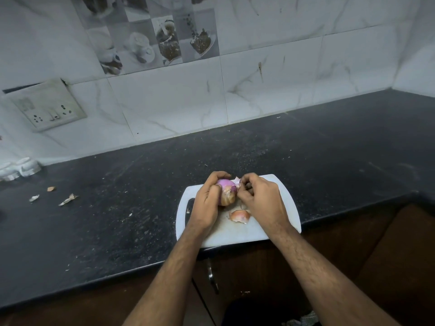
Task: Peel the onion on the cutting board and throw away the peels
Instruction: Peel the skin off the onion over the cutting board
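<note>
A red onion (227,192), purple where the skin is off and brown lower down, is held just above the white cutting board (277,216). My left hand (208,203) grips it from the left, fingers curled over its top. My right hand (259,198) pinches a strip of loose skin (238,181) at the onion's upper right side. A curved piece of peel (240,216) lies on the board between my wrists.
The board sits at the front edge of a black stone counter (141,220). Three scraps of peel (68,200) lie on the counter to the left. A white object (21,169) stands at the far left by the tiled wall. A cabinet handle (211,276) shows below.
</note>
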